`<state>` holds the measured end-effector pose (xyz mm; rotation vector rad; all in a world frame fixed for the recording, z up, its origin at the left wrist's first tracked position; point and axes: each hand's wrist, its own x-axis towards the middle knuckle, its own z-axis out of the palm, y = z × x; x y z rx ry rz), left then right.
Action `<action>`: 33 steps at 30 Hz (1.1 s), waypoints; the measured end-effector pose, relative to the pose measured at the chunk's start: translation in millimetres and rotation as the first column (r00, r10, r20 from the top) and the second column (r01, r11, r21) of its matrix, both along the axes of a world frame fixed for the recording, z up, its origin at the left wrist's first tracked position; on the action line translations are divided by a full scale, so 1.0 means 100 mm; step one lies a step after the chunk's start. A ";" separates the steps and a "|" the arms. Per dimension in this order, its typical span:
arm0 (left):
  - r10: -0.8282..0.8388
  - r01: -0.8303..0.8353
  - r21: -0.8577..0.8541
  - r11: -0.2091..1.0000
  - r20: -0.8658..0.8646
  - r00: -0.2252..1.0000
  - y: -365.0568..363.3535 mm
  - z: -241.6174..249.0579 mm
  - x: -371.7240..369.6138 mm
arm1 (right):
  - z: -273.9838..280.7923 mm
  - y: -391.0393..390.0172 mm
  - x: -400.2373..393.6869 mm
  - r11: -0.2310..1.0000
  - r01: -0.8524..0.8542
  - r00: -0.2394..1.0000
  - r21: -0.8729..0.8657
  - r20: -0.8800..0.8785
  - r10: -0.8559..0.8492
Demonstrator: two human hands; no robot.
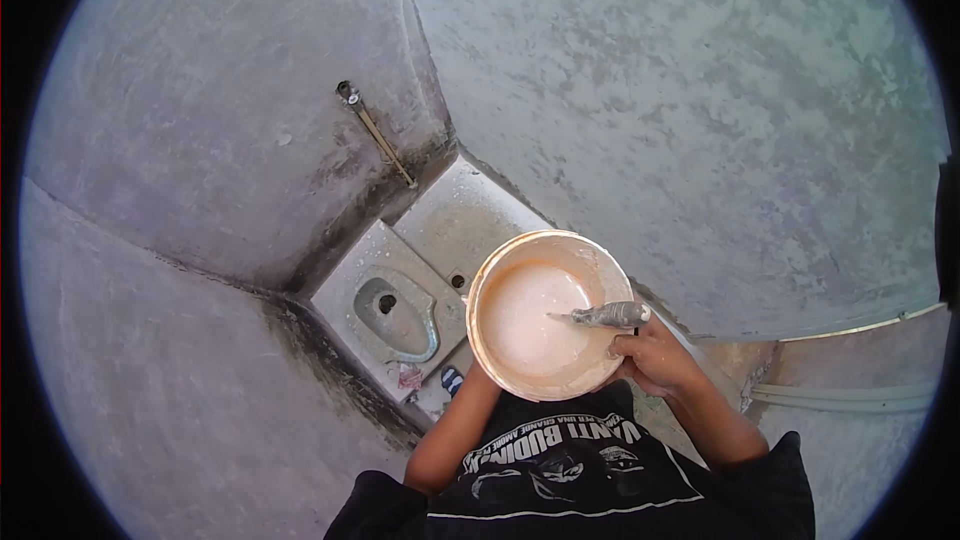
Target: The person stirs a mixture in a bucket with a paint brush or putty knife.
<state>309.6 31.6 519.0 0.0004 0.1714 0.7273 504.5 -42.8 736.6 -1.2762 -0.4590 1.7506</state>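
A round, pale bucket (478, 290) is held in front of my chest, with a creamy, pinkish-white mixture (528, 325) inside. My right hand (652, 355) grips its right side, with the thumb over the rim. A tool with a grey, crusted handle (622, 315) rests across that rim, its narrow end pointing inward over the mixture. What kind of tool it is cannot be made out. My left forearm (455, 437) reaches up to the bucket's lower left side. The left hand itself is hidden behind the bucket, so its fingers do not show.
A squat toilet (405, 325) is set in a raised white platform, with a small drain hole (458, 281) beside it. A pipe with a valve (375, 130) runs down the left wall. Plastered walls (680, 120) meet in a corner. A pale pipe (845, 397) lies at right.
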 end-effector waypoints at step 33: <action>-0.223 0.229 -0.032 0.973 0.134 0.966 0.47 0.08 -0.84 | 0.89 0.26 -0.76 0.995 0.092 0.975 0.038 0.200 -0.098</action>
